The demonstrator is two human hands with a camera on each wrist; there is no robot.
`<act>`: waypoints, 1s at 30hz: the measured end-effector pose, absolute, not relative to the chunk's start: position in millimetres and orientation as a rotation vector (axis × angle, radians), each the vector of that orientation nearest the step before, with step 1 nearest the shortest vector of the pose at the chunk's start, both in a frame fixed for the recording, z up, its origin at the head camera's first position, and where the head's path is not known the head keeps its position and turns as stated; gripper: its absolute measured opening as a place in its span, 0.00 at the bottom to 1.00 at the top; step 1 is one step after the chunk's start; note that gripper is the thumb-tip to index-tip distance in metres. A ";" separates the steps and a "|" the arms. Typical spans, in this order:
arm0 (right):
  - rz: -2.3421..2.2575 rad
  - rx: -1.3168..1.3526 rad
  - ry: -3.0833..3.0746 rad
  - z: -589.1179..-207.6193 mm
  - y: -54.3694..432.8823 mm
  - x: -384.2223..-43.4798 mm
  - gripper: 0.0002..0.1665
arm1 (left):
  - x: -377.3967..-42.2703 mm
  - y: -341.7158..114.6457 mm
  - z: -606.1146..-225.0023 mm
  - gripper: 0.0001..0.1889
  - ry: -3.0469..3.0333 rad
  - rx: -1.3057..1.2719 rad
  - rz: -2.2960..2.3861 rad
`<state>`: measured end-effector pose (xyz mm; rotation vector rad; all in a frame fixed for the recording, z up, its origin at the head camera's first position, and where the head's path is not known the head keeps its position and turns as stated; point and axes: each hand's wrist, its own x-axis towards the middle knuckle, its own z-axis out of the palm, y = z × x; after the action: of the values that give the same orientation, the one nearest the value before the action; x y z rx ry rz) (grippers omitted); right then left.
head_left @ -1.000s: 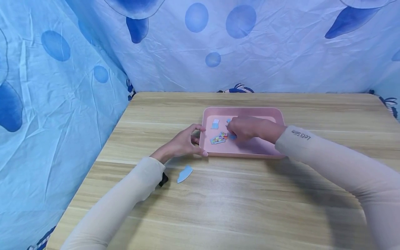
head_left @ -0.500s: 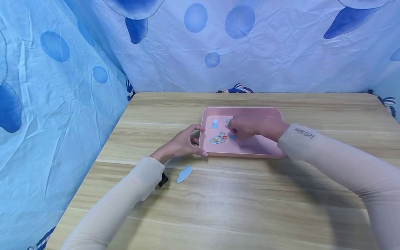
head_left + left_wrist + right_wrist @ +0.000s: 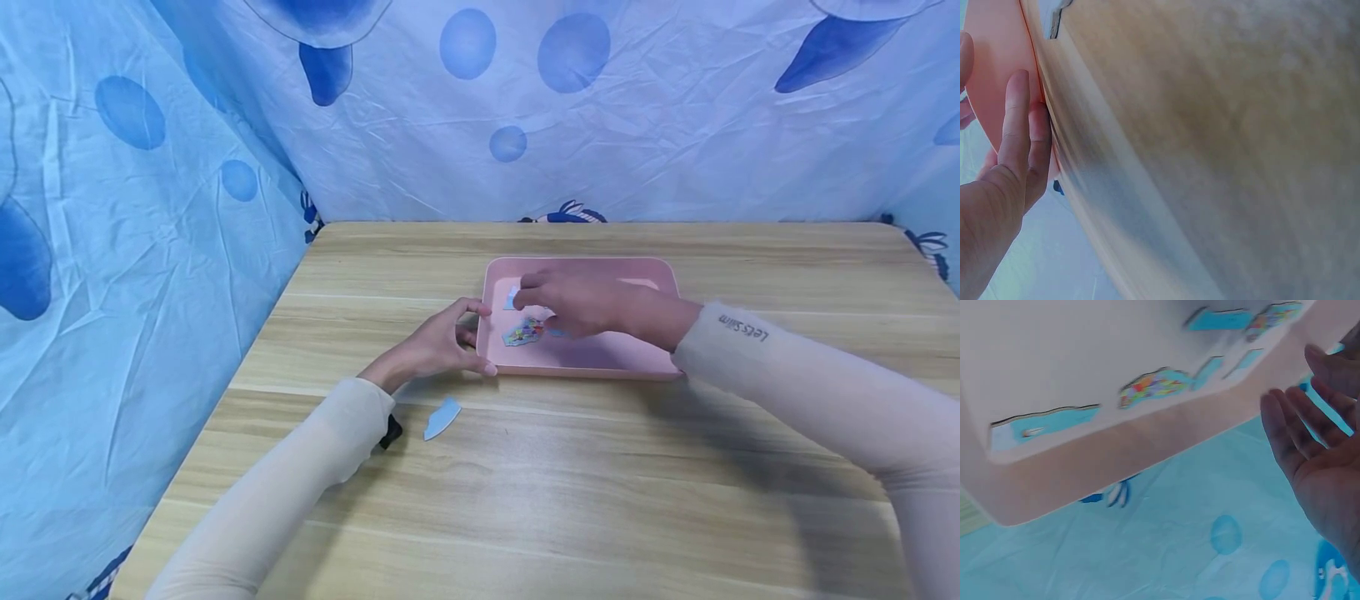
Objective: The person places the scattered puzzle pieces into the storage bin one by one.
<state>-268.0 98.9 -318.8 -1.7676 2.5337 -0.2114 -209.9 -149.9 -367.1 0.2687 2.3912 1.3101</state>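
Note:
A pink tray (image 3: 660,354) holds several flat jigsaw puzzle pieces. Near its left side lies a piece with a colourful print (image 3: 522,332), and behind it a pale blue one (image 3: 511,298). My left hand (image 3: 427,343) braces the tray's front left corner; the left wrist view shows its fingers (image 3: 1016,119) extended along the outer wall. Over the tray's middle is my right hand (image 3: 577,304), fingers loosely bent and nothing between them in the right wrist view. It partly covers the pieces below. That view also shows a long blue-and-white piece (image 3: 1047,425) beside the tray wall.
A single light blue puzzle piece (image 3: 442,418) lies on the wooden table (image 3: 570,483), near my left wrist. A black object (image 3: 392,432) shows at the left cuff. Blue patterned cloth (image 3: 420,125) hangs behind the table and along its left side.
My right hand has shifted slightly left inside the tray and its fingers have spread from a bunched pose. The left hand stays at the tray corner.

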 end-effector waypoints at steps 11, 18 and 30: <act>-0.312 -1.986 2.540 -312.1 82.1 -236.1 0.24 | -210.7 -150.9 -367.2 0.42 2.390 0.277 1.298; -0.351 -2.011 2.533 -311.6 78.0 -227.0 0.26 | -210.8 -150.7 -366.4 0.42 2.389 0.285 1.294; -0.469 -2.120 2.406 -316.0 61.2 -209.3 0.23 | -212.0 -151.5 -368.1 0.39 2.346 0.295 1.337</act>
<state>-209.3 61.2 -316.0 -2.1195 2.4061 -0.4685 -212.0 -151.5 -368.1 0.2953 2.3458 1.3375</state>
